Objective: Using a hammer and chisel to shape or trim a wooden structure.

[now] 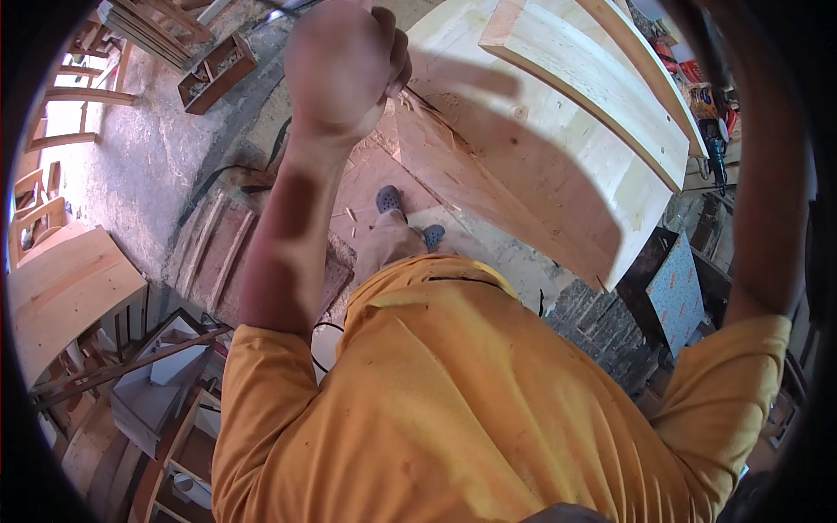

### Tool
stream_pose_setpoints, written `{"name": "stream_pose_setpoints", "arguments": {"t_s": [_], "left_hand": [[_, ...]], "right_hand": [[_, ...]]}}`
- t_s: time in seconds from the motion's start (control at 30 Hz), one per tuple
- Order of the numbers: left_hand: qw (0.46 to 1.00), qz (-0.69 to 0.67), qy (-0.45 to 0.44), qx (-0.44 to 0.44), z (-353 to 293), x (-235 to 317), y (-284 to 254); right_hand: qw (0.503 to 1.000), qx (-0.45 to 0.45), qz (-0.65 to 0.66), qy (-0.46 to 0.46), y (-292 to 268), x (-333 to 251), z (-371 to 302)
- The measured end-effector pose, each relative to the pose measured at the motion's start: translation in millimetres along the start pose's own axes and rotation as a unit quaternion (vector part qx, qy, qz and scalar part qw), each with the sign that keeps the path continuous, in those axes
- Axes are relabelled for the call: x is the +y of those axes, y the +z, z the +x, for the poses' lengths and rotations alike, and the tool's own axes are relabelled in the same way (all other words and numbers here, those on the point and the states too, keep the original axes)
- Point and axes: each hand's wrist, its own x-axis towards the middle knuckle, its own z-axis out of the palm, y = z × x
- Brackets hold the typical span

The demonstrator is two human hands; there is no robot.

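My left hand (344,70) is raised close to the camera at the top, blurred, with its fingers curled closed. Whatever it may hold is hidden. A thin dark line (283,10) runs at the top edge beside it. My right arm (767,166) rises along the right rim, and its hand is lost beyond the dark edge. Below and to the right of my left hand lies a large pale wooden panel (532,131), with a rough, splintered near edge. On the panel rest a wide board (584,78) and a curved wooden strip (654,74).
A wooden box (218,74) with bits inside sits on the dusty floor at upper left. Wooden frames (78,96) line the left. A plywood piece (74,301) and an open drawer-like frame (187,462) stand lower left. A teal power tool (716,157) is at far right.
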Motion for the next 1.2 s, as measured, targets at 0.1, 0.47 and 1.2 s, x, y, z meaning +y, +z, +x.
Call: {"name": "stream_pose_setpoints", "arguments": {"t_s": [0.1, 0.47, 1.2], "left_hand": [[0.999, 0.016, 0.033, -0.021, -6, -2, -1], [0.989, 0.034, -0.053, 0.137, 14, -1, 27], [0.984, 0.090, 0.093, 0.122, -12, 4, 47]], "right_hand": [[0.949, -0.041, 0.256, 0.178, 8, 15, -42], [0.641, -0.222, 0.680, 0.278, 98, 100, -224], [0.565, -0.265, 0.754, 0.207, 123, 109, -234]]}}
